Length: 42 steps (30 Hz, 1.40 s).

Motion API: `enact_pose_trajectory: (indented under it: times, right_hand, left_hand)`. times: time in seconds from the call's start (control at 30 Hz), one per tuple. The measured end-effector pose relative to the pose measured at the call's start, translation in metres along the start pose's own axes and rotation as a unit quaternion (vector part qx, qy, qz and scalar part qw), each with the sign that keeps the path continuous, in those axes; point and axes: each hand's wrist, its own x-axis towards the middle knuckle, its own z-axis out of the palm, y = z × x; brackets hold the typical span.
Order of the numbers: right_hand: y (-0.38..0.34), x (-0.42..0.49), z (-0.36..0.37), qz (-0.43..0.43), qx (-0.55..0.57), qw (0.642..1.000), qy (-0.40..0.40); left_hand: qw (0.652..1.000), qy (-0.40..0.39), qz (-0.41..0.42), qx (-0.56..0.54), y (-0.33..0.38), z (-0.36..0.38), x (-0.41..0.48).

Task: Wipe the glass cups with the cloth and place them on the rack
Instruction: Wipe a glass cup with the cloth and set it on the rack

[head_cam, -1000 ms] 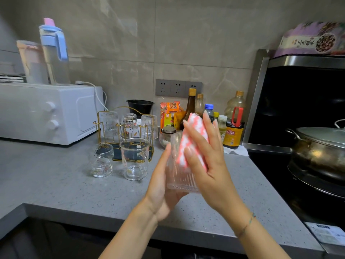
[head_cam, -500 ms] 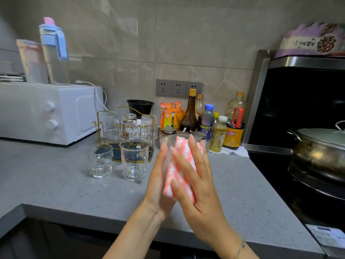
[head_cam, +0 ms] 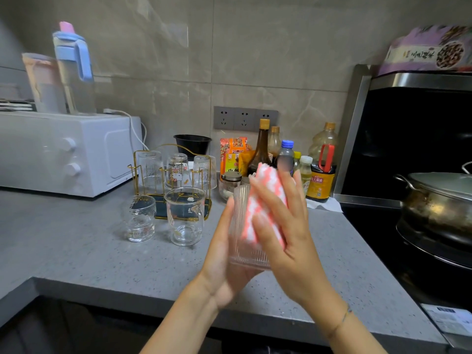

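Observation:
My left hand (head_cam: 222, 267) grips a clear ribbed glass cup (head_cam: 239, 227) from below and behind, above the counter. With its fingers straight, my right hand (head_cam: 290, 241) presses a pink-and-white cloth (head_cam: 265, 200) flat against the cup's side. The gold wire rack (head_cam: 134, 164) stands behind on the counter, with three glasses (head_cam: 177, 172) upside down on it. In front of the rack stand two more upright glasses: a small one (head_cam: 140, 218) and a taller one (head_cam: 186, 218).
A white microwave (head_cam: 63, 152) sits to the left with pitchers on top. Sauce bottles (head_cam: 320, 172) and jars crowd the back wall right of the rack. To the right lies a black stove with a steel pot (head_cam: 434, 208). The grey counter edge (head_cam: 153, 290) runs in front.
My right hand slid the cloth down the cup's side, then back up toward its rim. The cup in my left hand tilted and shifted slightly.

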Motion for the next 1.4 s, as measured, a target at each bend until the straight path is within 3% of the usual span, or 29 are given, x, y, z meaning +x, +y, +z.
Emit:
enact_pose_trajectory:
  times: [0.27,0.5,0.7,1.07,1.4]
  right_hand:
    - [0.002,0.001,0.000,0.014,0.025,1.000,-0.012]
    - [-0.008,-0.030,0.015,-0.015,0.030,0.998,-0.052]
    - [-0.009,-0.032,0.013,-0.018,0.005,0.998,-0.057]
    - [0.002,0.008,-0.003,0.053,0.062,0.996,-0.027]
    - [-0.007,-0.028,0.009,0.009,0.053,0.997,-0.061]
  left_hand:
    - [0.997,0.012,0.046,0.058,-0.001,-0.003,-0.003]
    - [0.997,-0.005,0.043,-0.057,0.008,0.001,0.001]
    - [0.997,-0.043,0.032,-0.051,0.009,0.002,0.000]
    - [1.000,0.000,-0.020,0.008,0.001,-0.005,-0.003]
    - [0.999,0.005,0.007,-0.040,0.007,0.000,-0.001]
